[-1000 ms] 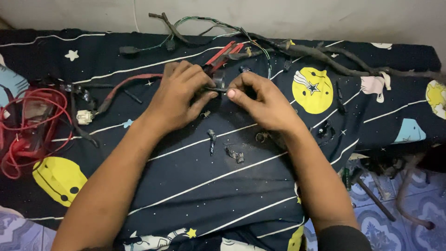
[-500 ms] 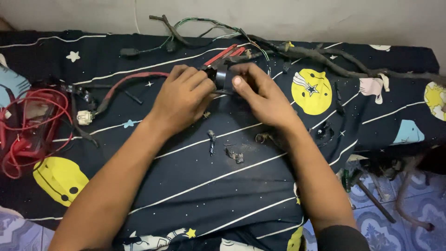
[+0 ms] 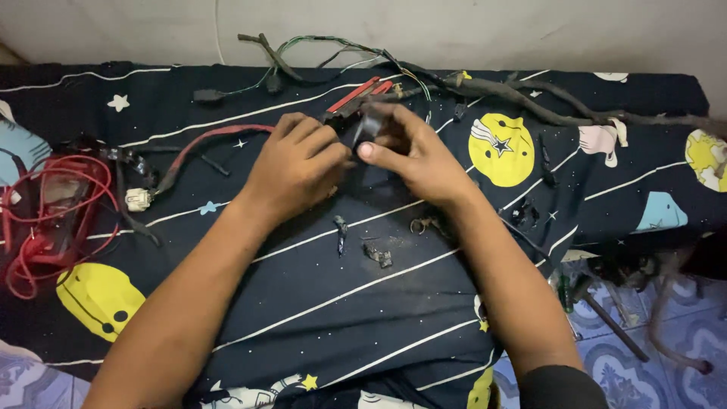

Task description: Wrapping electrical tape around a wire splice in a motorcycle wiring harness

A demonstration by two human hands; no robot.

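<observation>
Over a dark star-patterned bedsheet [image 3: 318,303], the left hand [image 3: 299,170] and right hand [image 3: 413,155] pinch a small black connector [image 3: 366,130] between them; fingers hide most of it, just beside red-handled pliers [image 3: 356,95].

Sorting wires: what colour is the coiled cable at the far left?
Red, the coiled cable on the patterned dark cloth; head view.

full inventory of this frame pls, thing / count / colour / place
dark part: 1, black, pinched between both hands
wire harness: 1, dark with green strands, along far edge
red-handled tool: 1, red, just beyond hands
red wire coil: 1, red, far left
white connector: 1, white, left of left hand
scraps: several, dark, below hands
cloth: 1, navy with cartoon prints, under everything
left hand: on dark part
right hand: on dark part
</observation>
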